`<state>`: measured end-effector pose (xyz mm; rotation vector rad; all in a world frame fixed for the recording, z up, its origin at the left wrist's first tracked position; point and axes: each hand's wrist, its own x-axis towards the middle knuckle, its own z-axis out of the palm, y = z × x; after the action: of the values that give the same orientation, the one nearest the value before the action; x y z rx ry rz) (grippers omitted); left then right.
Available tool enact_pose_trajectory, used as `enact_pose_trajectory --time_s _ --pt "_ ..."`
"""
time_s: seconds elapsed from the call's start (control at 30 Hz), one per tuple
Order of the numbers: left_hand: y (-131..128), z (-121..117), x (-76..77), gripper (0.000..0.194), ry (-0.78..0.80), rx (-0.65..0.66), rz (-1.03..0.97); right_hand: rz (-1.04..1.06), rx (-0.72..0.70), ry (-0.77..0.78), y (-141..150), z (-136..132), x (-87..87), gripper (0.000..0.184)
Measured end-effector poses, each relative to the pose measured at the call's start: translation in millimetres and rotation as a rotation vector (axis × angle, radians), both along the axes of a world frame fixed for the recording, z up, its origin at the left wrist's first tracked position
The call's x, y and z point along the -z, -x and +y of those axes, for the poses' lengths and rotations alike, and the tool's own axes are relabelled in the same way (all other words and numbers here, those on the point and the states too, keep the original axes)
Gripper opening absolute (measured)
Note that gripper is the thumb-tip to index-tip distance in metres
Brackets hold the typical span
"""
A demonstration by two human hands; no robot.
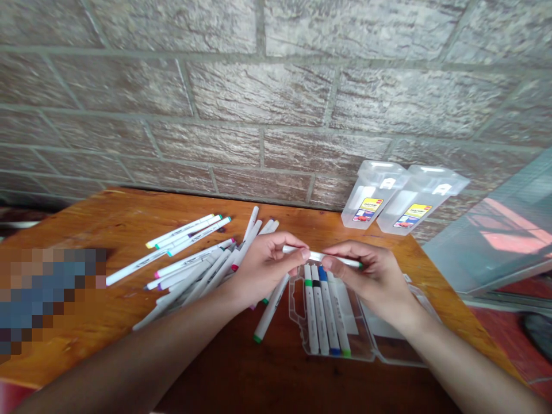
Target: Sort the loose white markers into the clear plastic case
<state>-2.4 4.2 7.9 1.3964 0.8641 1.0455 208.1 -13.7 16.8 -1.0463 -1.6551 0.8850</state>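
Between my two hands is a white marker, held level, with a dark green tip at its right end. My left hand pinches its left part, and my right hand grips its right part. Just below them lies an open clear plastic case, with several white markers side by side in its left half; green, black and blue bands show on them. Beside the case, a green-ended marker rests on the table. A loose heap of white markers spreads under and left of my left hand.
Two clear upright containers with colourful labels stand at the back right of the wooden table. A brick wall rises directly behind. Farther left, a few markers lie apart from the heap. A glass panel is on the right.
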Motion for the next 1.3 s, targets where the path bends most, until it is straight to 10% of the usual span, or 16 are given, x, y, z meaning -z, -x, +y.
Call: enact_pose_trajectory --time_s 1.3 --pt "-2.1 8.3 4.6 0.016 0.156 -0.118 -0.473 0.449 -0.105 0.297 -9.6 3.6 3.3 0.023"
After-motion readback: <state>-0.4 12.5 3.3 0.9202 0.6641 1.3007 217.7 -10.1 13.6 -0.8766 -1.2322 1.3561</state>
